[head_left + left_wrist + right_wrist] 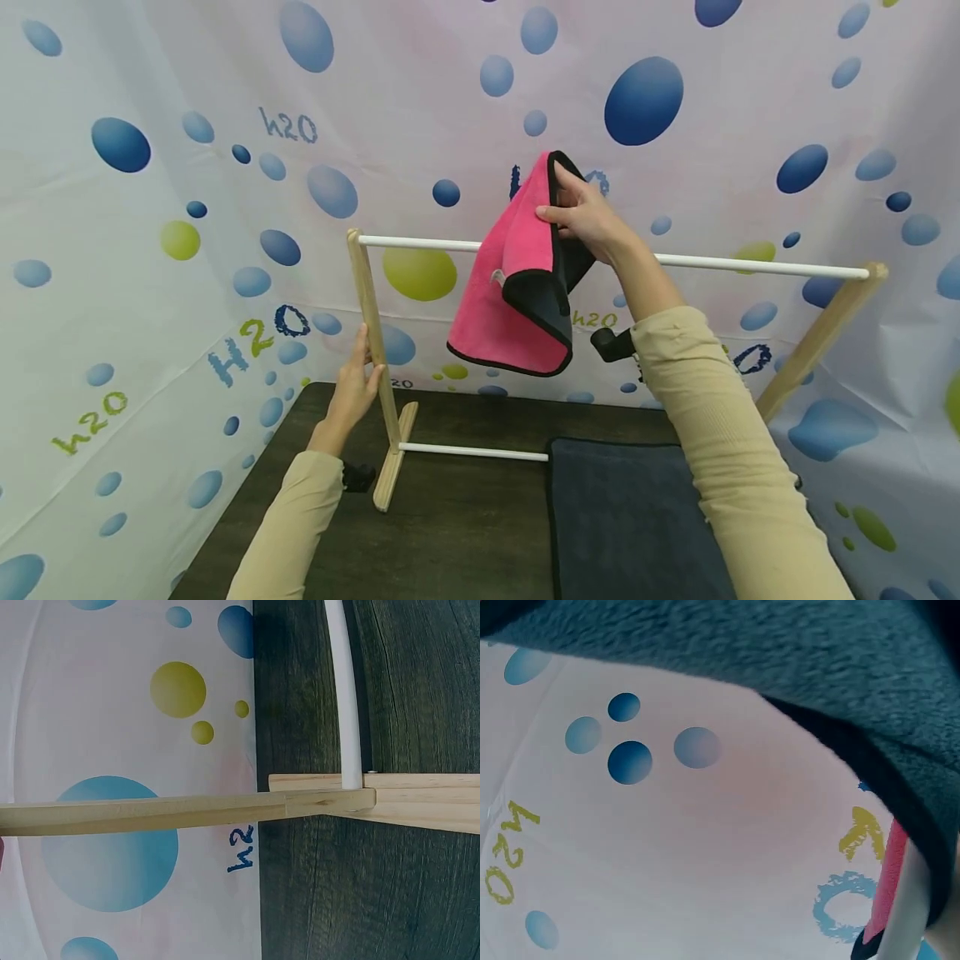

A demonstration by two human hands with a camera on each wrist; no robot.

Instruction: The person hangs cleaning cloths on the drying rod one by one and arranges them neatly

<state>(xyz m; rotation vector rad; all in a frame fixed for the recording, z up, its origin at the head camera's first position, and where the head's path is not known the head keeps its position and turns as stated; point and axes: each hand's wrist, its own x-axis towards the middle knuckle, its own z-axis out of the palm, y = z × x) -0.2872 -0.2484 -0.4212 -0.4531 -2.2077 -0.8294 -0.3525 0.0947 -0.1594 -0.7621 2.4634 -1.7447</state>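
My right hand (588,218) grips the upper edge of a cloth (498,321), pink on one face and dark grey on the other, with black trim. The cloth hangs at the white top rail (750,264) of a wooden rack, covering part of it. Its grey face (742,645) fills the top of the right wrist view. My left hand (352,387) holds the rack's left wooden post (364,287), thumb on the near side. In the left wrist view the post (150,814) joins its foot; almost all of that hand is out of frame.
A dark grey cloth (630,517) lies flat on the dark wooden table (450,550), over part of the lower rail (472,452). The right post (821,342) leans outward. Behind the rack hangs a white sheet (435,50) printed with coloured drops.
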